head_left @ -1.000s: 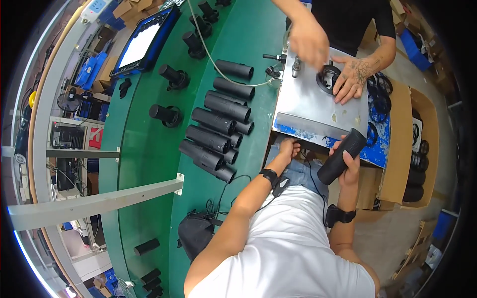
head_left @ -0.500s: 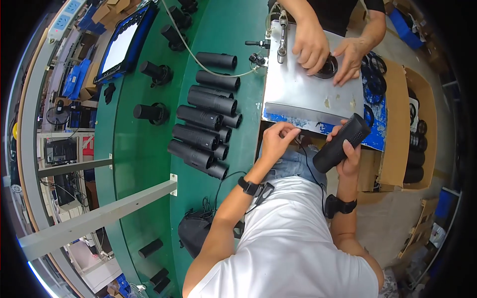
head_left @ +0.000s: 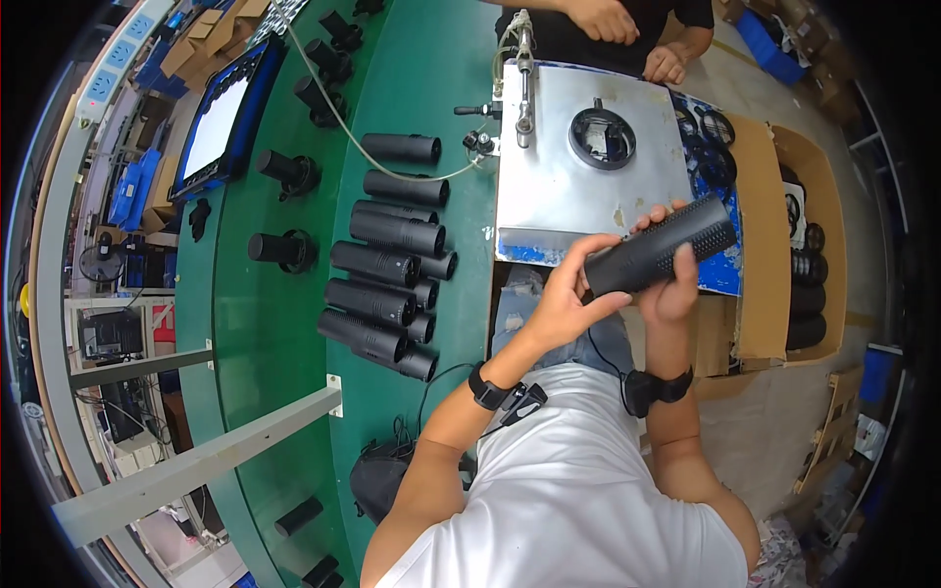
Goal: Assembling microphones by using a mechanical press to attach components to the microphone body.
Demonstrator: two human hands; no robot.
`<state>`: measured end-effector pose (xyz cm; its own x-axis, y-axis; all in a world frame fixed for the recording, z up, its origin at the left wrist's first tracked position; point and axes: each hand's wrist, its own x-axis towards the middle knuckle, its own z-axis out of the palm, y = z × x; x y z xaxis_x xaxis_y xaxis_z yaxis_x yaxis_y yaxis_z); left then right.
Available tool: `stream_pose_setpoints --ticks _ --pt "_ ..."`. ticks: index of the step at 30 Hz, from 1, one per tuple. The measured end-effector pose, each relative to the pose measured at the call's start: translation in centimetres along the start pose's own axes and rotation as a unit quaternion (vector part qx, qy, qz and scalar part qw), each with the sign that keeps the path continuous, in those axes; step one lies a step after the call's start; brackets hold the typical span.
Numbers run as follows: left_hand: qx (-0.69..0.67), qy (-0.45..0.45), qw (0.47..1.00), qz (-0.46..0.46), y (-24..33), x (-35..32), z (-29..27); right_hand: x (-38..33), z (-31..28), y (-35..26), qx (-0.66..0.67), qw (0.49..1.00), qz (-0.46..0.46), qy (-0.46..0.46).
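A black plastic cylinder point(head_left: 662, 245), with small perforations toward its far end, is held between my two hands in front of the metal-topped box. My left hand point(head_left: 564, 309) is closed around its near left end, fingers behind and thumb below. Nearer the perforated end, my right hand point(head_left: 674, 289) grips it, the thumb on the side facing me and fingertips showing over the top edge. Beyond the cylinder, a black round ring-shaped part point(head_left: 602, 137) sits on the metal plate point(head_left: 549, 201).
Several black cylinders point(head_left: 387, 263) lie in a row on the green bench point(head_left: 456, 318). A metal clamp lever point(head_left: 525, 93) rises at the plate's left. A co-worker's hands point(head_left: 667, 64) are past its far edge. An open cardboard box point(head_left: 765, 255) holding black parts stands at right.
My left hand has moved right and taken hold of the cylinder's near end. The cylinder is tilted closer to level. The co-worker's hands have drawn back from the ring-shaped part.
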<state>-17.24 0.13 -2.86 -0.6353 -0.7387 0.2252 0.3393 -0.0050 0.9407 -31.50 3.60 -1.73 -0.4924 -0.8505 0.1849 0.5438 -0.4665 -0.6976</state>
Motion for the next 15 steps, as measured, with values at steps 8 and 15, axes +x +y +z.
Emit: stream_pose_setpoints --ticks 8,15 --pt "-0.253 -0.052 0.939 -0.227 2.0 3.9 -1.8 8.3 0.6 -3.5 0.231 0.923 0.051 -0.304" --pt "-0.06 0.081 0.994 -0.049 0.4 4.6 -2.4 14.4 0.7 -4.5 -0.102 0.965 -0.154 -0.185"
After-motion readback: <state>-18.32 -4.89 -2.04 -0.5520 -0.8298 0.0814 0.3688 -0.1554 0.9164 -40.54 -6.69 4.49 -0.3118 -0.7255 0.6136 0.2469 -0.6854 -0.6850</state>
